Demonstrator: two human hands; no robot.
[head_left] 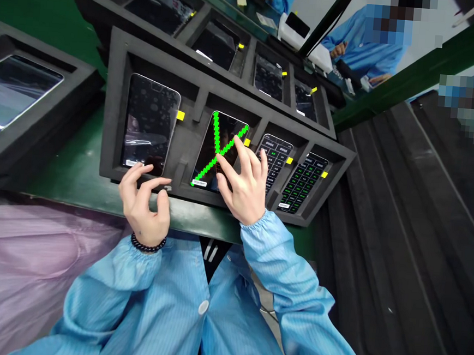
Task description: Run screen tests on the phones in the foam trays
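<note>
- Before you runs a glossy dark-green worktop [193, 218], carrying a black foam tray [112, 118] with four compartments.
- Your right hand [241, 178] is open, fingers spread over the black phone with two crossing green strokes [204, 153], which lies in the tray's second compartment from the left; you can't tell if every fingertip touches.
- Your left hand [146, 208] grips nothing, its fingers loosely curled and apart at the tray's front edge, by the dark-screened phone [149, 121].
- Behind your tray stands another black foam tray [166, 39] of phones; a third black tray [78, 85] sits left.
- Translucent pink plastic sheeting [29, 259] spreads at your left, a ridged black stack [394, 212] at your right.
- Beyond the slanting green bar [414, 65], a person in blue workwear [384, 52] sits.
</note>
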